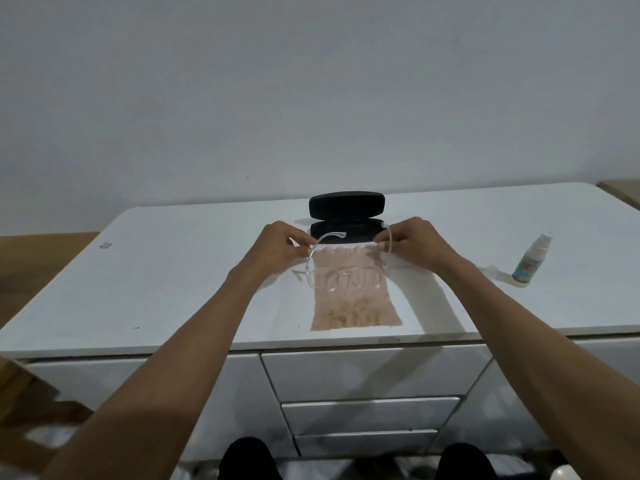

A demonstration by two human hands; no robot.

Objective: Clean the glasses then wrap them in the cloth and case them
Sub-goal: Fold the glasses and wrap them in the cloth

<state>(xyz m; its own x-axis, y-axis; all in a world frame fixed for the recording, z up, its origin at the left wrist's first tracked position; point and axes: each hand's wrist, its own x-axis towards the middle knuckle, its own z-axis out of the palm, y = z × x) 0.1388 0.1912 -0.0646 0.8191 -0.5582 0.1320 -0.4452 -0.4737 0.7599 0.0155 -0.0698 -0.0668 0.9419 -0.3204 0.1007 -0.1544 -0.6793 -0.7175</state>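
Note:
Clear-framed glasses [346, 278] hang just above a pinkish-beige cloth [356, 306] spread flat on the white desk top [173, 289]. My left hand [277, 247] pinches the left temple arm, and my right hand [412, 240] pinches the right one, both arms unfolded toward the back. The lenses face me. Behind the cloth a black glasses case [346, 216] lies open with its lid standing up.
A small white spray bottle [530, 261] stands on the desk at the right, its clear cap beside it. A small pale object [105, 244] lies at the far left. White drawers [370, 410] sit under the front edge; a wall rises behind.

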